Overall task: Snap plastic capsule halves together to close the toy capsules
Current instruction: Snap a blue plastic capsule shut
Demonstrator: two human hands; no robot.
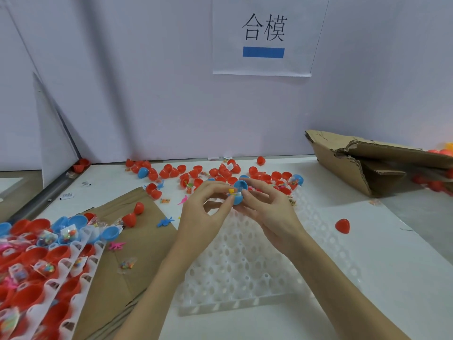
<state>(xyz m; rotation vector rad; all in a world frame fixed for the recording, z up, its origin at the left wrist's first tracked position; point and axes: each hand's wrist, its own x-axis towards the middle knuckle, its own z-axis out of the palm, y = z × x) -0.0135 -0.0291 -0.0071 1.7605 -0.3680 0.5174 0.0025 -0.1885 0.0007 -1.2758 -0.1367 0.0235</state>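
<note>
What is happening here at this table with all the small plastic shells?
A person is closing toy capsules by hand. Both hands, the left hand and the right hand, hold one blue plastic capsule above the white plastic grid tray; its halves are still apart, with small coloured toys showing inside. Many open red plastic capsule halves lie scattered on the white table behind, and filled halves wait in a white holder tray at the left.

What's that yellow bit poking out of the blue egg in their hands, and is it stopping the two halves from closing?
It looks likely. The blue capsule is held open between the left hand and right hand, and a small yellow toy with a clear packet sits at the gap between the halves. It probably needs tucking inside before they can snap shut.
</note>
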